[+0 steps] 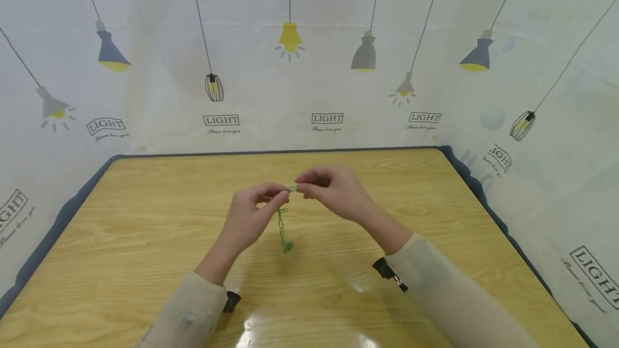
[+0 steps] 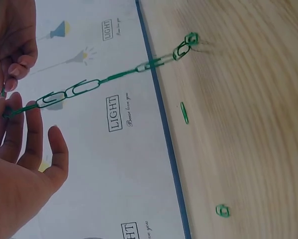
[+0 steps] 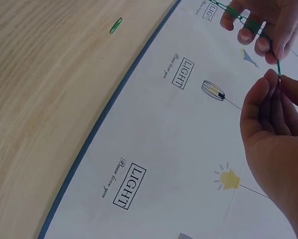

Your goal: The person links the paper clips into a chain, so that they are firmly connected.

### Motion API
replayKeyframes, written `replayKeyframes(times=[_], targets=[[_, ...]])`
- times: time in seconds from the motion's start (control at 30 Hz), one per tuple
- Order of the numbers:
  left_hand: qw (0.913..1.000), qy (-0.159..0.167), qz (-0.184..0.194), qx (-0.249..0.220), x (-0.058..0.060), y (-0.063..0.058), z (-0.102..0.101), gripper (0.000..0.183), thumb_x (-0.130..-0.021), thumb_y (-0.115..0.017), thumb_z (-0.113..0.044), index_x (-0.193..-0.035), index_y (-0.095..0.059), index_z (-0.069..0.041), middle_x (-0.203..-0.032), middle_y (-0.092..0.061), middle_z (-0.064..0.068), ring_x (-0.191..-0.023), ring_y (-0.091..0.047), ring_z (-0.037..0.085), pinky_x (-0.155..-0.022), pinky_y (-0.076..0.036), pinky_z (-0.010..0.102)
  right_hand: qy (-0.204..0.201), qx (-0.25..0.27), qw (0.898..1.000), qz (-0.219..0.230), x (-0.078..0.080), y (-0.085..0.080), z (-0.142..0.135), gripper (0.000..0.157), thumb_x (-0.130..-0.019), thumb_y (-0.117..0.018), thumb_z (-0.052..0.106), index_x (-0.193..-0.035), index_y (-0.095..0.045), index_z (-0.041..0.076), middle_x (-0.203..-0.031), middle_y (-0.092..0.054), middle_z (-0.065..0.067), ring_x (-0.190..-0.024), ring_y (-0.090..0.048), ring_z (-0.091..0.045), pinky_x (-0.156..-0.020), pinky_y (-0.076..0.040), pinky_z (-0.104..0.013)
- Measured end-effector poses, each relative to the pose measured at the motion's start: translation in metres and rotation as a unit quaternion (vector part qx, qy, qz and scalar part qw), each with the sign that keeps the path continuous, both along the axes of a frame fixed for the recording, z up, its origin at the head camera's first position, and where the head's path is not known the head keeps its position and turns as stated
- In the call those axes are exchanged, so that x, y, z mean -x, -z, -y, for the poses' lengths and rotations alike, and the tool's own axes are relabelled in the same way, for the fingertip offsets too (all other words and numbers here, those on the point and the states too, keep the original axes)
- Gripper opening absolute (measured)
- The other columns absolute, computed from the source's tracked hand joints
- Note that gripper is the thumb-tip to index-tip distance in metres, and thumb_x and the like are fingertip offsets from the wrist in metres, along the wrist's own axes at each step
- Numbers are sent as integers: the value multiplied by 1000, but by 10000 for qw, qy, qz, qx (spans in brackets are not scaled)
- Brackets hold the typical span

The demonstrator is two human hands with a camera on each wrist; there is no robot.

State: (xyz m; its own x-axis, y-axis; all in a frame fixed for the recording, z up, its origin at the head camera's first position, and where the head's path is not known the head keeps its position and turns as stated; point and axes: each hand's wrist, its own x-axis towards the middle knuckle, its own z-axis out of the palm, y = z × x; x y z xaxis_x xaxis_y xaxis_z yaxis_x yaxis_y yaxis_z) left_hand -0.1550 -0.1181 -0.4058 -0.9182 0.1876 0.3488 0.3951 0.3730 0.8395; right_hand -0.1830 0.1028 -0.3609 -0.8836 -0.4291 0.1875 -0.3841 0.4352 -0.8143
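Observation:
Over the middle of the table, my left hand pinches the upper end of a green paper clip chain between thumb and index finger. Its other fingers are spread loosely in the left wrist view. From that grip the linked clips hang down, and the lowest ones bunch together at the tabletop. My right hand is close by on the right, thumb and fingertips pinching a green paper clip that spans the gap between both hands. Where this clip meets the chain, the left fingertips hide it.
Under the hands is a wood-grain table with a dark blue edging. A loose green clip lies on it, and another small green clip piece lies farther off. White lamp-print curtains enclose the back and sides.

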Motion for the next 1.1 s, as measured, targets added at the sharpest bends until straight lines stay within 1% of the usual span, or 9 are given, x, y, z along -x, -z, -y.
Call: replayKeyframes(times=[0.2, 0.33, 0.43, 0.5, 0.57, 0.67, 0.77, 0.97, 1.1], targets=[[9997, -185, 160, -99, 1, 1, 8, 22, -106, -68, -26, -115, -79, -10, -104, -82, 7, -99, -77, 22, -93, -62, 41, -105, -118, 9993, 352, 34, 8, 6, 19, -103, -73, 25, -115, -79, 11, -102, -80, -6, -89, -74, -17, -79, -62, -34], [9994, -193, 234, -188, 0, 1, 10, 21, -106, -69, -26, -114, -79, -10, -104, -81, 7, -98, -77, 22, -91, -61, 35, -166, -363, 9982, 458, 56, 29, 12, 18, -104, -72, 23, -114, -78, 10, -100, -78, -7, -92, -74, -27, -79, -62, -34], [9993, -185, 244, -202, -1, 1, 11, 20, -106, -69, -26, -114, -79, -10, -105, -81, 7, -99, -77, 21, -91, -61, 32, -198, -490, 9967, 621, 70, 49, 17, 17, -104, -71, 20, -114, -77, 7, -99, -76, -9, -96, -73, -36, -83, -63, -43], [9993, -199, 252, -191, -2, 3, 12, 21, -106, -69, -26, -114, -79, -10, -105, -81, 8, -99, -77, 21, -91, -62, 32, -181, -589, 9954, 737, 76, 61, 20, 18, -104, -71, 18, -116, -77, 6, -102, -76, -9, -98, -73, -36, -87, -63, -48], [9992, -218, 274, -194, -3, 4, 13, 21, -106, -69, -26, -115, -79, -10, -107, -81, 9, -100, -77, 22, -92, -62, 34, -156, -687, 9940, 838, 81, 71, 22, 19, -103, -72, 17, -118, -76, 6, -105, -76, -8, -96, -73, -30, -89, -64, -48], [9990, -250, 322, -198, -3, 6, 14, 22, -106, -69, -26, -115, -79, -9, -108, -81, 9, -101, -77, 23, -92, -62, 33, -108, -753, 9922, 984, 85, 84, 26, 19, -102, -73, 16, -119, -76, 7, -110, -76, -8, -93, -72, -20, -85, -64, -38], [9989, -284, 329, -178, -2, 7, 15, 23, -106, -69, -27, -116, -78, -8, -108, -81, 9, -102, -77, 24, -92, -62, 32, -127, -800, 9905, 1112, 88, 94, 28, 21, -102, -74, 17, -120, -76, 7, -113, -76, -8, -94, -70, -17, -82, -61, -30], [9986, -427, 322, -49, 0, 8, 19, 23, -106, -68, -28, -116, -79, -9, -110, -81, 9, -103, -77, 22, -95, -62, 41, -517, -1094, 9811, 1508, 86, 109, 29, 28, -102, -74, 19, -129, -73, 14, -116, -73, -4, -104, -65, -17, -94, -55, -33], [9984, -474, 318, 18, -1, 7, 23, 25, -107, -67, -29, -118, -78, -8, -112, -81, 10, -104, -77, 23, -93, -61, 32, -621, -1070, 9809, 1501, 88, 116, 29, 31, -100, -76, 17, -131, -72, 14, -114, -71, -3, -104, -63, -16, -96, -54, -34]])
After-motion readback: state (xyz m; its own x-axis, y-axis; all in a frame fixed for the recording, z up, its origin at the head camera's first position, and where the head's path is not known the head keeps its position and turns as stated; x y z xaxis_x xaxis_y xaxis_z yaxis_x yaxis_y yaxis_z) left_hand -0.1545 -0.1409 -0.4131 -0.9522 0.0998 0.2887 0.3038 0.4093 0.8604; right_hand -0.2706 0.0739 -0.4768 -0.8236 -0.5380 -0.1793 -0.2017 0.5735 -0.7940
